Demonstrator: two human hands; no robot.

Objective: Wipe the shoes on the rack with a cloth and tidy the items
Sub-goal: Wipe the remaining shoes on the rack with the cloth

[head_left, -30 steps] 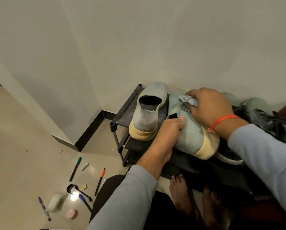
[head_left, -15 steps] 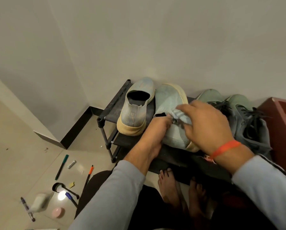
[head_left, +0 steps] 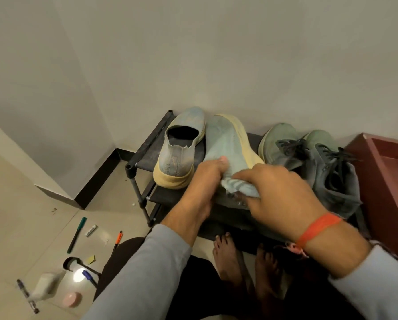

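Tilted further now, shoe (head_left: 225, 144) held by left hand (head_left: 202, 181); right hand (head_left: 278, 192) grips cloth (head_left: 241, 185)

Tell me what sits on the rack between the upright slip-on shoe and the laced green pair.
In the head view, the second slip-on shoe, tilted on its side, held by the left hand while the right hand presses a cloth on it.

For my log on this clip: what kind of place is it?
Most likely a home entryway or a room corner. A low black shoe rack stands against a plain wall and holds slip-on shoes and laced sneakers. Pens lie on the tiled floor.
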